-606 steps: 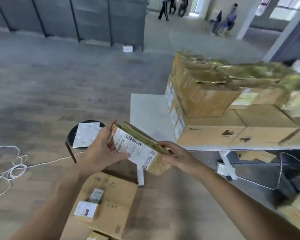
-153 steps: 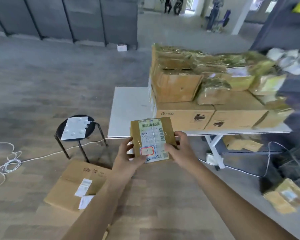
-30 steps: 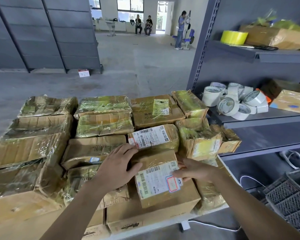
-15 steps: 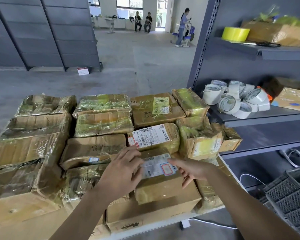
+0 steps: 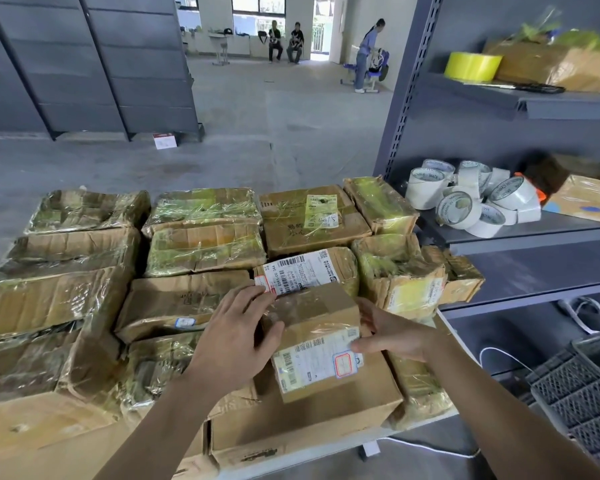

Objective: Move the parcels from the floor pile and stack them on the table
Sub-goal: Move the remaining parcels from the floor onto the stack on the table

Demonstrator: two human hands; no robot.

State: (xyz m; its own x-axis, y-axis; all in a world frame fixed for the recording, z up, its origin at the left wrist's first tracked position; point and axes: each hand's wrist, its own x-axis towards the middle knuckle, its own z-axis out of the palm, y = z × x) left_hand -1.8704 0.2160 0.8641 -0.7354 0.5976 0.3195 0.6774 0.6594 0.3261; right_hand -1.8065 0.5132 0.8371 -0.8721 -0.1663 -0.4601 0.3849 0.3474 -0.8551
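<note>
- The table point(image 5: 409, 423) carries tape-wrapped parcels.
- One small parcel point(image 5: 312, 336) sits atop a flat carton, label facing up, print too small to read.
- Left hand point(image 5: 238, 336) and right hand point(image 5: 390, 332) press its opposite sides, fingers spread.

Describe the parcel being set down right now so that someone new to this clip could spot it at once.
On the table's parcel stack, look at the near right end, beside the grey shelving. The small parcel sits between the left hand and right hand, atop a large plain carton. Only its near face carries a white label with a red-outlined sticker.
</note>
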